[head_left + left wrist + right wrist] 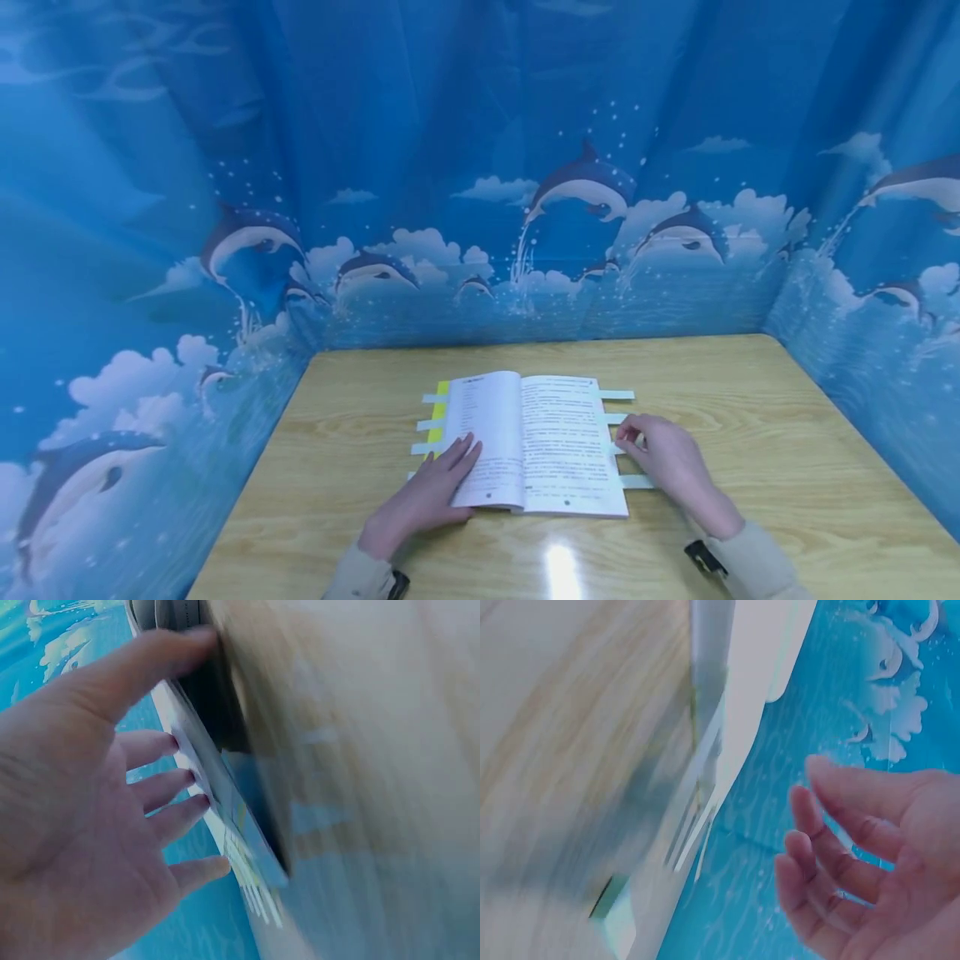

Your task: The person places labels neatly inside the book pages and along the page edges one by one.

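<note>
An open book (566,442) lies on the table with printed text on both pages. Pale paper strips stick out past both sides, among them the top right strip (618,395) and the bottom right strip (637,482). Along the left page's outer edge runs a yellow band (437,417). My left hand (438,483) rests on the lower left page, fingers spread; the left wrist view shows its fingertips (196,802) against the book. My right hand (667,454) is beside the right edge, thumb and fingers loosely bent near the strips. In the right wrist view, nothing shows between its fingers (840,862).
The wooden table (780,433) extends around the book on all sides. A blue curtain (450,300) printed with dolphins and clouds closes off the back and both sides. Dark bands (705,558) circle the wrists over light sleeves.
</note>
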Demonstrator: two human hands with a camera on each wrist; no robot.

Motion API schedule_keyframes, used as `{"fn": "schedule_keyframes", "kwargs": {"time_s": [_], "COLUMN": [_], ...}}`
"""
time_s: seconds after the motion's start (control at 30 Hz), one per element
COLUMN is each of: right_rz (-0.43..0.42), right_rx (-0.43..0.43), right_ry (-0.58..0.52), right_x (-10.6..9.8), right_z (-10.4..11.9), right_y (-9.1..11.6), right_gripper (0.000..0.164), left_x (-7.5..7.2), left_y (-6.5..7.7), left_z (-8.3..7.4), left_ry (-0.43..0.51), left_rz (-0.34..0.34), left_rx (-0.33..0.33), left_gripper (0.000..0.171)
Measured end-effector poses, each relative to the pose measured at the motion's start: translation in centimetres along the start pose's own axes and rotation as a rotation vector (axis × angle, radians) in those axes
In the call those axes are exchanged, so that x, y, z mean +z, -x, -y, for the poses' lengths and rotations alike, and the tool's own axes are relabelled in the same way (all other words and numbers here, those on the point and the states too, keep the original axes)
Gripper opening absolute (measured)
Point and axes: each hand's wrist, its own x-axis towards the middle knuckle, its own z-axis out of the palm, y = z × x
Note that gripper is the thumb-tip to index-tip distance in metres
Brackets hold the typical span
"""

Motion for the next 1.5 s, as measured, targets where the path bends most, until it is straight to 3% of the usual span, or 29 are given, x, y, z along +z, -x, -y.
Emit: {"fn": "schedule_keyframes", "kwargs": {"time_s": [0.13, 0.23, 0.33, 0.5, 0.7, 0.87, 1.03, 1.2, 1.5], "right_rz": [-0.016, 0.071, 0.2, 0.368, 0.476, 0.459, 0.435, 0.417, 0.386], "right_rx": [-0.143, -0.265, -0.34, -0.372, -0.356, -0.377, -0.4, -0.367, -0.313], "right_ry": [-0.007, -0.008, -0.04, -0.123, -0.118, -0.096, -0.094, -0.119, -0.395], "right_x": [0.9, 1.5, 2.0, 2.2, 2.8, 2.9, 2.8, 2.8, 3.4], "right_z": [1.4, 2.2, 2.7, 3.2, 2.9, 2.6, 2.5, 2.6, 4.1], "right_y": [-0.2, 0.0, 0.2, 0.4, 0.5, 0.5, 0.5, 0.5, 0.2], "right_gripper": [0.019, 0.04, 0.062, 0.08, 0.077, 0.073, 0.071, 0.069, 0.071], "left_x": [-0.2, -0.6, -1.0, -1.9, -2.8, -3.0, -3.3, -3.8, -3.8], "left_y": [1.0, 1.8, 2.4, 3.3, 3.2, 2.5, 2.0, 1.2, -0.9], "left_z": [0.2, 0.4, 0.7, 1.2, 1.1, 1.0, 0.7, -0.1, -2.5], "left_ry": [-0.029, -0.043, -0.069, -0.161, -0.195, -0.211, -0.21, -0.189, -0.261], "left_rz": [-0.009, -0.024, -0.08, -0.208, -0.415, -0.617, -0.732, -0.848, -0.953], "left_rx": [-0.021, -0.025, 0.011, 0.109, 0.242, 0.386, 0.447, 0.508, 0.6], "left_gripper": [0.085, 0.079, 0.07, 0.053, 0.041, 0.037, 0.034, 0.033, 0.049]}}
